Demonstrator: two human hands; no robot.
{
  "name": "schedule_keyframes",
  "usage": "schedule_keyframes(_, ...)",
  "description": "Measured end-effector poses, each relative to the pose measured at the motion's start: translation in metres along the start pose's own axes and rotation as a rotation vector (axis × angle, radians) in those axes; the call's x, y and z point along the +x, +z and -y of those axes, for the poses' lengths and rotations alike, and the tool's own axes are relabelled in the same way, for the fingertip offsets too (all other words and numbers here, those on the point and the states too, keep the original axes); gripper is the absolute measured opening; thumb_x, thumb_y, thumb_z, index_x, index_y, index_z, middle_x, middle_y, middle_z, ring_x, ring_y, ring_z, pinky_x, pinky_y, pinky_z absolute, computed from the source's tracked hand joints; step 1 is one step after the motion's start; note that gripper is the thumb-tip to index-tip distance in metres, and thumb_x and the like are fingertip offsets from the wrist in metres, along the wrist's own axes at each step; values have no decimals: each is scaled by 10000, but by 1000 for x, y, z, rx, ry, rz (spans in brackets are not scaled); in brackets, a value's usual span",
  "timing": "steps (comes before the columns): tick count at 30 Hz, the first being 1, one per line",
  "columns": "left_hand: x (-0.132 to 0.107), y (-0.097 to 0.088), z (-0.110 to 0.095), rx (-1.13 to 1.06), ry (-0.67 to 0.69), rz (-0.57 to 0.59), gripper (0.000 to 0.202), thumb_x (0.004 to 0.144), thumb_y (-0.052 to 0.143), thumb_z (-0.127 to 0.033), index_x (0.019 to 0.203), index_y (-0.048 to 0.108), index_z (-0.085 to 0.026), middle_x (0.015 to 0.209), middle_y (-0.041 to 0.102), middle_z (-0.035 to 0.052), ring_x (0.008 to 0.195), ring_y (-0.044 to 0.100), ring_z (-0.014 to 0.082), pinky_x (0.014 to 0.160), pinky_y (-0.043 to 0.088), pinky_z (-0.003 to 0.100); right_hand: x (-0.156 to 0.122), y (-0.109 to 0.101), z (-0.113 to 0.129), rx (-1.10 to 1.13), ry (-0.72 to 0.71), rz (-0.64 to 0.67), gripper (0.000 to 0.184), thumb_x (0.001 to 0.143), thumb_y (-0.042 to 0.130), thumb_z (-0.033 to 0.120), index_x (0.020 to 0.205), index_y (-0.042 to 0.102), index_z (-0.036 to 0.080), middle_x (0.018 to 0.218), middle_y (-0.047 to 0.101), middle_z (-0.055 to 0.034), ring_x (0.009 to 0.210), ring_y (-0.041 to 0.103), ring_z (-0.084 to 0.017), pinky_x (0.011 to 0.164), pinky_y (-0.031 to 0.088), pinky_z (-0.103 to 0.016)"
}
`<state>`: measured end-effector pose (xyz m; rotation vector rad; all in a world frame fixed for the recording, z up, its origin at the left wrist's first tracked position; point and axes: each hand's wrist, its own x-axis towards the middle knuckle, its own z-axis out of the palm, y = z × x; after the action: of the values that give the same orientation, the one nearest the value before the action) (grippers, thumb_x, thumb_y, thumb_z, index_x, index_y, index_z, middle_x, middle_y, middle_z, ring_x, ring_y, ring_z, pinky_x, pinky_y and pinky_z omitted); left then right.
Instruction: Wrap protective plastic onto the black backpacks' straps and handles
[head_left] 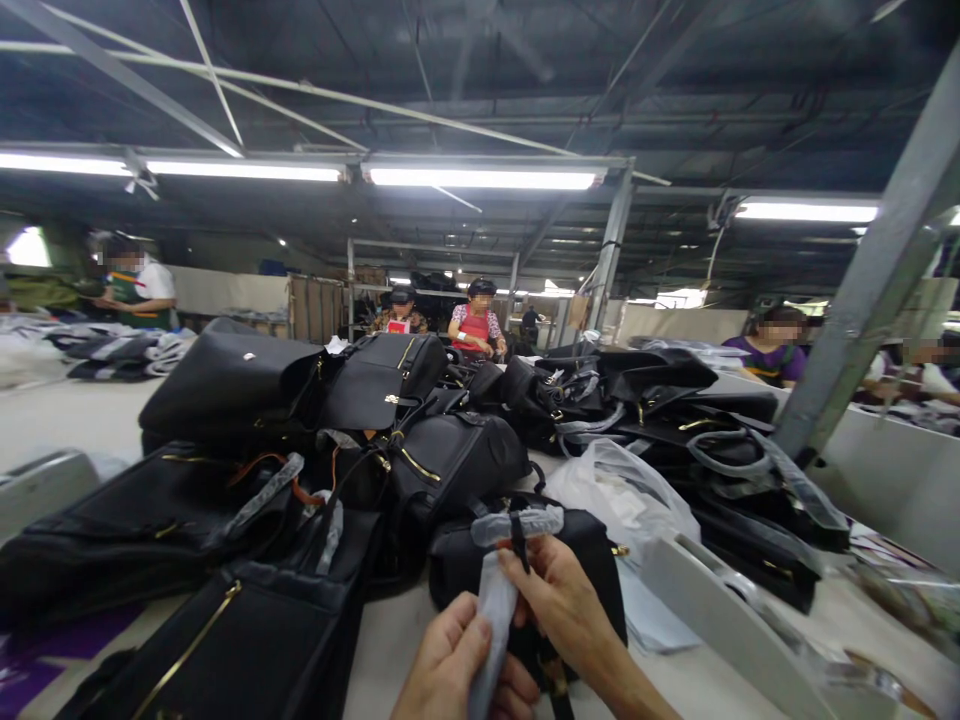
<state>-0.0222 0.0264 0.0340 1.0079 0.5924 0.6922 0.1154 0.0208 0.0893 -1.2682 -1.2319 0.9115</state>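
My left hand (454, 660) is closed around a strip of translucent plastic wrap (495, 600) that runs upward in front of a black bag (600, 570). Higher up, my right hand (559, 600) pinches a narrow black strap (519, 545) by the top end of that wrap. Another plastic-wrapped piece, seemingly the bag's handle (536, 522), lies across just above my fingers. The bag rests on the table, its lower part partly hidden by my hands and wrists.
Black bags with gold zippers (202, 630) crowd the left, and more with plastic-wrapped handles (757, 470) pile up at right. A white plastic bag (619, 490) and a pale tape-dispenser-like object (735, 620) stand right of my hands. A metal post (862, 250) rises at right. Several people work beyond.
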Motion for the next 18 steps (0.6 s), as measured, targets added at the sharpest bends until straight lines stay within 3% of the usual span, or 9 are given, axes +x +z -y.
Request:
schedule_keyframes(3, -2, -3, -10, 42, -14, -48, 752, 486, 732, -787, 865, 578, -156, 639, 652, 43, 557, 590, 169, 549, 403, 262, 0, -1, 0, 8, -18, 39, 466, 716, 669, 605, 847, 612, 161, 532, 505, 69, 384, 439, -85, 385, 336, -220)
schedule_keyframes(6, -10, -3, -25, 255, 69, -99, 583, 638, 687, -709, 764, 650, -140, 628, 565, 10, 588, 505, 146, 573, 354, 256, 2, -5, -1, 50, -20, 100, 478, 718, 683, 611, 867, 598, 165, 547, 528, 67, 382, 446, -78, 384, 320, -208)
schedule_keyframes(8, -16, -1, -33, 482, 206, -188, 434, 776, 631, -574, 689, 674, -151, 671, 534, 8, 651, 486, 151, 623, 350, 258, 4, -8, -1, 50, -6, 133, 490, 706, 695, 626, 850, 592, 169, 530, 526, 68, 382, 435, -75, 367, 276, -199)
schedule_keyframes(10, -21, 1, -37, 637, 324, -279, 340, 827, 604, -430, 630, 683, -164, 716, 534, 13, 713, 498, 166, 673, 360, 259, 5, -12, 0, 33, -2, 159, 486, 697, 709, 631, 812, 597, 173, 497, 508, 72, 377, 396, -68, 358, 234, -199)
schedule_keyframes(14, -19, 2, -33, 490, 265, -277, 198, 768, 648, -337, 681, 668, -161, 680, 550, -5, 673, 488, 157, 638, 364, 245, 5, -16, 5, 45, -21, 192, 468, 693, 730, 618, 760, 609, 171, 470, 465, 86, 370, 320, -48, 366, 202, -213)
schedule_keyframes(18, -9, -2, -19, 373, 294, -317, 282, 740, 691, -400, 645, 548, -176, 602, 457, -49, 600, 415, 121, 584, 342, 223, 6, -9, 5, 85, -9, 151, 457, 662, 750, 586, 754, 591, 167, 468, 460, 95, 349, 314, -38, 353, 201, -208)
